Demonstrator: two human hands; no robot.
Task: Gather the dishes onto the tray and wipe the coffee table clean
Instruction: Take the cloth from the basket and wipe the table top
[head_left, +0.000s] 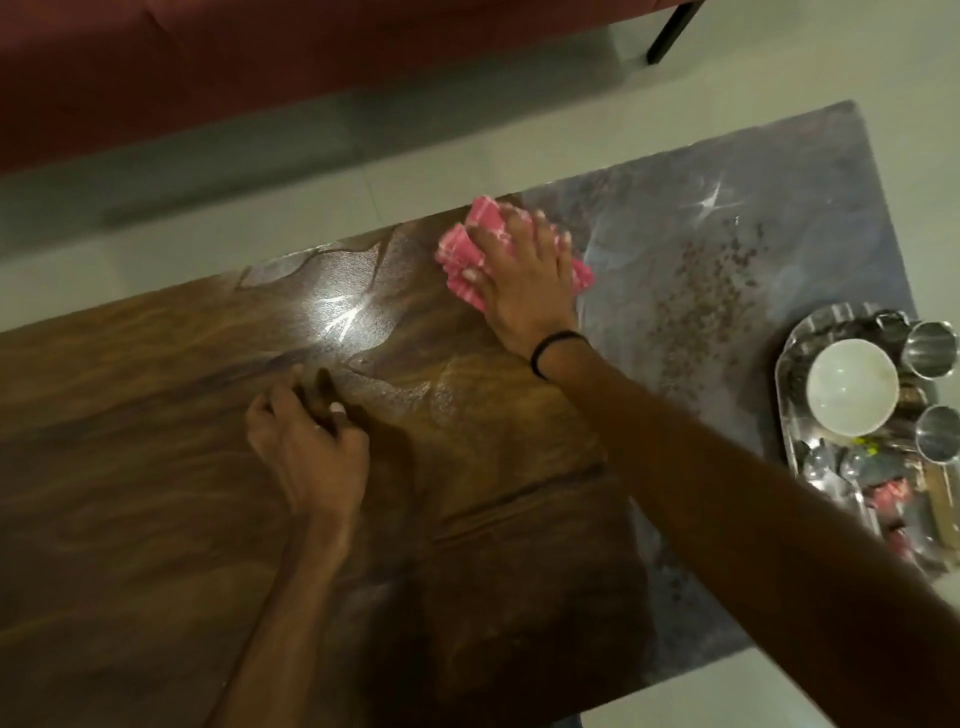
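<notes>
My right hand (524, 275) presses flat on a folded pink cloth (460, 254) near the far edge of the glossy brown and grey coffee table (156, 415). A black band circles that wrist. My left hand (306, 447) rests on the brown tabletop nearer to me, fingers loosely curled, holding nothing. At the table's right end sits a steel tray (792, 364) with a white bowl (852, 394), two steel tumblers (930, 349) (937, 434) and spoons (831, 465) in it.
A dark red sofa (208, 67) runs along the far side, across a strip of pale floor (208, 208). A black furniture leg (670, 31) stands at the top right. Speckled marks show on the grey part of the table (701, 291).
</notes>
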